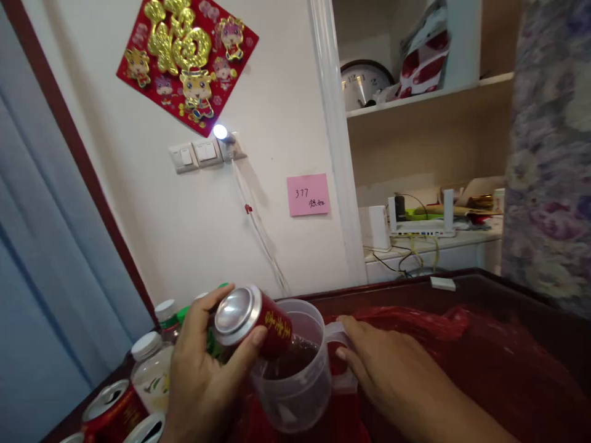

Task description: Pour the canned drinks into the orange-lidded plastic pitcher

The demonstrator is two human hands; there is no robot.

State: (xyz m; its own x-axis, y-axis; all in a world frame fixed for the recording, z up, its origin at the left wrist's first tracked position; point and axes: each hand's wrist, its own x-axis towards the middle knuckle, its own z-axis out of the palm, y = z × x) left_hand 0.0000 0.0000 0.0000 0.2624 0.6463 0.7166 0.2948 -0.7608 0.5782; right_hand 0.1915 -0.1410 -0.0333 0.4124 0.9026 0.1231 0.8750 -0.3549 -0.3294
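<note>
In my left hand (203, 363) is a red drink can (277, 326) with gold lettering, tipped so its silver base faces up and toward me. Its lower end leans into the mouth of a clear plastic measuring jug (295, 400). Dark liquid (290, 363) shows inside the jug, with bubbles near the can. My right hand (383, 363) is closed around the jug's handle (340, 354) on the right side. The can's opening is hidden inside the jug.
Left of the jug stand opened cans (113, 406) and a white-capped bottle (154, 366), with more bottles behind. A crumpled red plastic bag (425, 323) lies on the dark table (498, 307) at right. Behind are a wall and shelves holding a white router (422, 227).
</note>
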